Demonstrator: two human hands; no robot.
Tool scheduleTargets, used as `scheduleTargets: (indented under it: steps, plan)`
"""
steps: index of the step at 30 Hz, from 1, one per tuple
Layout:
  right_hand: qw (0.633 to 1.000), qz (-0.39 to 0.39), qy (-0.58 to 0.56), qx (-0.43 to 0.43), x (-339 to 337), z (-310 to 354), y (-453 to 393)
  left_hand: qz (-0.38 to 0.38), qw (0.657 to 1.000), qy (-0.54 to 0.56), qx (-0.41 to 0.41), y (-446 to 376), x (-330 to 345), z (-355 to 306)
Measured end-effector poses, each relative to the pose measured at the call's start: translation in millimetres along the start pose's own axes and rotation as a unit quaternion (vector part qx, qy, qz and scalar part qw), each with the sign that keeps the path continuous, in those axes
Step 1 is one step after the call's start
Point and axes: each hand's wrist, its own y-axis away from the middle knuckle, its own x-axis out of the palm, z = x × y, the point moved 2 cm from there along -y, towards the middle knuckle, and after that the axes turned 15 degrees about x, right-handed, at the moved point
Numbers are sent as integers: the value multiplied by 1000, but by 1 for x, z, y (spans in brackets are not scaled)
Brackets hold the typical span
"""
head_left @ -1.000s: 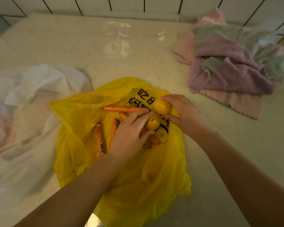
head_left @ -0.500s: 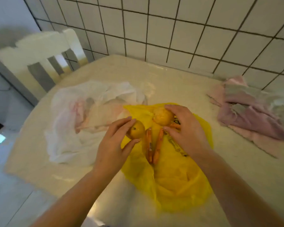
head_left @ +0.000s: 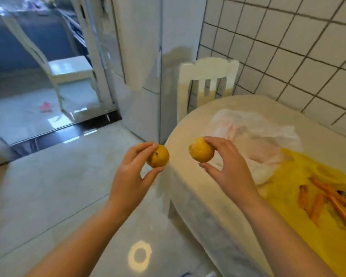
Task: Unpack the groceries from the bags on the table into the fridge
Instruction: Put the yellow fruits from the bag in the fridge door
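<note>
My left hand [head_left: 132, 176] grips a small orange [head_left: 158, 156] in its fingertips, out over the floor just left of the table edge. A second orange [head_left: 201, 149] is pinched in my right hand [head_left: 228, 170] above the table's near corner. The yellow bag [head_left: 300, 176] lies flat on the table [head_left: 188, 186] at the right, with several orange sausage sticks [head_left: 328, 200] on it. A crumpled white bag [head_left: 254, 134] sits behind it. The white fridge [head_left: 140, 56] stands ahead with its doors closed.
A white chair [head_left: 206, 76] stands between the fridge and the table, against the tiled wall [head_left: 288, 47]. Pale tiled floor [head_left: 58, 186] stretches left toward a glass sliding door [head_left: 38, 76].
Both hands lifted the oranges out of the yellow bag and carried them left, off the table. The view swung left from the tabletop toward the fridge and floor.
</note>
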Motion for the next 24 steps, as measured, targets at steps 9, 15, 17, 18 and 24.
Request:
scheduleTargets:
  steps: [9,15,17,18,24]
  plan:
    - [992,86,-23,-87,109,116,-31,-66,993,-49,-83,50,-118,83]
    - [984,118,-30,-128,160,161,-74,-98,986,-56,-121,53,-150,139]
    - [983,122,-38,-132,179,171,-95,-107,984,-61,-125,44,-158,162]
    - [983,119,-44,-135,188,177,-107,-110,983,-64,-129,37,-161,175]
    - [980,99,-96,-144,250,215,-207,-119,981,-80,-129,-35,-183,273]
